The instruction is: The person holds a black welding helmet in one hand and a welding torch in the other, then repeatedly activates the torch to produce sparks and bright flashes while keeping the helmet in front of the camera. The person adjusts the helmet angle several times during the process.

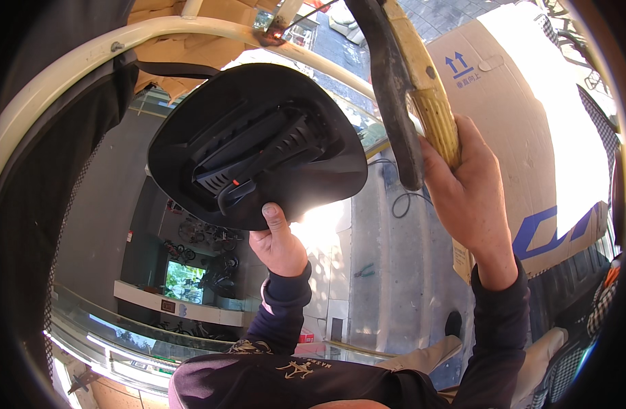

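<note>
Grey ground [388,273] is seen below, with a cardboard box [517,150] at the right. By the left hand [282,249], a black shield [279,180] is held at its lower edge, thumb over the inner face; above it, a curved cream tube [176,26] is marked by a glowing spot [276,35]. By the right hand [473,187], a yellow ridged handle [436,123] with a black lever [395,116] is gripped.
</note>
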The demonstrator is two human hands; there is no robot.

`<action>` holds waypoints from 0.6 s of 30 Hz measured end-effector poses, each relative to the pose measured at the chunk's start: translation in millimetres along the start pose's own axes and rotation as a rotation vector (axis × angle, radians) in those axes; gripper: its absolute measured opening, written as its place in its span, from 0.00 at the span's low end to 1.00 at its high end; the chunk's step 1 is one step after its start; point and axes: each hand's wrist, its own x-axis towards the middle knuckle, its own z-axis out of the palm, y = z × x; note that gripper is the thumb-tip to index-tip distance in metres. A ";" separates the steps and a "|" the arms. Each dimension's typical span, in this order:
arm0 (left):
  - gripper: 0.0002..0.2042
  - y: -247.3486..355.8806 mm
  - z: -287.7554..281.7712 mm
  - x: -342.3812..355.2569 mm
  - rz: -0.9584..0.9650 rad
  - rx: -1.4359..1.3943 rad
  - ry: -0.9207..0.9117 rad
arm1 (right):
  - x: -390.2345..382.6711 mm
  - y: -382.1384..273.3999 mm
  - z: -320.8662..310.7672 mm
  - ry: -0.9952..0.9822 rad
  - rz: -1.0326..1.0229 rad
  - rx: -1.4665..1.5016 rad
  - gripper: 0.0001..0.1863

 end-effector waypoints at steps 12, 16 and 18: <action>0.28 -2.3 4.3 2.6 0.003 -0.022 0.014 | -1.3 1.9 0.4 0.014 -0.010 0.076 0.12; 0.24 -0.3 1.1 1.3 -0.030 -0.043 0.008 | -14.5 -5.0 -7.3 0.053 -0.071 0.063 0.09; 0.24 5.1 3.3 -0.3 -0.053 -0.075 -0.006 | -16.2 -7.2 -6.8 0.042 -0.041 0.125 0.10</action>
